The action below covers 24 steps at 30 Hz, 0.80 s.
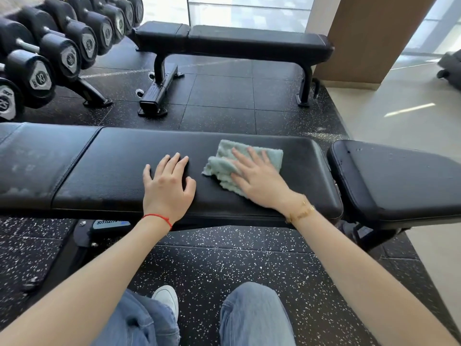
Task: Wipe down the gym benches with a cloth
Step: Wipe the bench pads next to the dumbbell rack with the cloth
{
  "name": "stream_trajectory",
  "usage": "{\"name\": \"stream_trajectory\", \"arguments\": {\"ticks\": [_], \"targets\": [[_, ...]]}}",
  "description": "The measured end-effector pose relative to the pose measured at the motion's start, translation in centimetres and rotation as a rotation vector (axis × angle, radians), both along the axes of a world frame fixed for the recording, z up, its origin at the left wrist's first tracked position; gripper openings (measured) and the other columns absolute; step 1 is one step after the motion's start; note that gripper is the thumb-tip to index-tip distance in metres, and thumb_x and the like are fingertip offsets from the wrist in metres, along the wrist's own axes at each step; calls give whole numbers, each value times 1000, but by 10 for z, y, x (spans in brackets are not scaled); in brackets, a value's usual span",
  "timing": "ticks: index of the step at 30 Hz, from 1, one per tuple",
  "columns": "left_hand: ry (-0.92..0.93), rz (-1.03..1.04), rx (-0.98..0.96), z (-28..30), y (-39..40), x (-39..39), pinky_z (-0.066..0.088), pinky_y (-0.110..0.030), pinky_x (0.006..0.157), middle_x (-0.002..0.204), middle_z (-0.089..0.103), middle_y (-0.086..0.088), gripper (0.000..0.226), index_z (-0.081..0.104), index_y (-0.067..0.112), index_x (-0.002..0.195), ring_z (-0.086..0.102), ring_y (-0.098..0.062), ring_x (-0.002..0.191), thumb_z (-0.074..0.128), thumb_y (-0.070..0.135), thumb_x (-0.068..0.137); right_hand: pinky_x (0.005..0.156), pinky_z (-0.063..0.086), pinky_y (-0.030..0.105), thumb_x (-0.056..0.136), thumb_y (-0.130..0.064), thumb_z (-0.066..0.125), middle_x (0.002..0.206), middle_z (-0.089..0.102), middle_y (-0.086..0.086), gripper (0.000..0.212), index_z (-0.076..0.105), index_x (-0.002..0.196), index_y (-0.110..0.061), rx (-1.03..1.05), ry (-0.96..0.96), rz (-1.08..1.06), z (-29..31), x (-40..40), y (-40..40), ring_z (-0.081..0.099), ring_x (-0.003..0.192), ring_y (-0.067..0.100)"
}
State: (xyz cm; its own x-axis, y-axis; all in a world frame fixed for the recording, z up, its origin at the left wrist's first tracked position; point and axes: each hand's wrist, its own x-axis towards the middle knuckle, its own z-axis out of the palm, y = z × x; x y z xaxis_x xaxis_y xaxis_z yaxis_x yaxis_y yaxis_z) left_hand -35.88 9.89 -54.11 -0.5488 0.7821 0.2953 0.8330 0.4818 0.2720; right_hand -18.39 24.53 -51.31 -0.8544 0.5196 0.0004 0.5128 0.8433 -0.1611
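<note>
Jeans-clad knees are facing the near bench. Left hand, fingers spread flat, is bracing mid-pad; right hand, fingers flat, is pressing the cloth toward the pad's right end. Wiping is underway; the dusty left section and far bench are likely awaiting passes.

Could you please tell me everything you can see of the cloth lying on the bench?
The cloth is pale mint green, with a looped, terry-like pile, loosely folded and rumpled into rough layers. It lies flat on the black padded bench, toward the right end of its long middle pad. The right hand presses on it with straight, spread fingers, covering its near right part. The left hand rests on the pad beside it, apart from it.
</note>
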Motion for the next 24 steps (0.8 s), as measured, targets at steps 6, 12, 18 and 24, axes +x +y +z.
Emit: {"name": "stream_trajectory", "arguments": {"ticks": [6,12,18,24], "targets": [[3,-6,-4,-1,0,1,13,-54,118,152,41,-2,59,48,20,142,31,-19,144,32,37,88,122,-4,39,100,-53,16,161,10,-15,54,14,152,-40,-34,80,-68,-3,91,1,2,151,16],[0,7,13,0,1,1,14,-54,118,151,43,-2,58,49,20,141,32,-19,143,33,37,87,121,0,48,104,-44,22,164,9,-4,53,17,155,-28,-4,-62,-335,3,23,83,2,151,27],[-6,7,6,2,0,2,14,-52,118,151,43,0,58,49,21,140,32,-17,143,34,38,87,121,-6,49,104,-45,25,164,8,-6,52,15,154,-35,13,-22,-49,-1,-16,14,-2,151,27],[-5,-8,7,1,-2,1,13,-53,119,153,41,-1,58,47,21,142,29,-18,145,32,37,89,122,-4,40,103,-47,24,162,11,-15,51,16,152,-40,-9,85,-30,-3,83,-8,4,151,18]]}}
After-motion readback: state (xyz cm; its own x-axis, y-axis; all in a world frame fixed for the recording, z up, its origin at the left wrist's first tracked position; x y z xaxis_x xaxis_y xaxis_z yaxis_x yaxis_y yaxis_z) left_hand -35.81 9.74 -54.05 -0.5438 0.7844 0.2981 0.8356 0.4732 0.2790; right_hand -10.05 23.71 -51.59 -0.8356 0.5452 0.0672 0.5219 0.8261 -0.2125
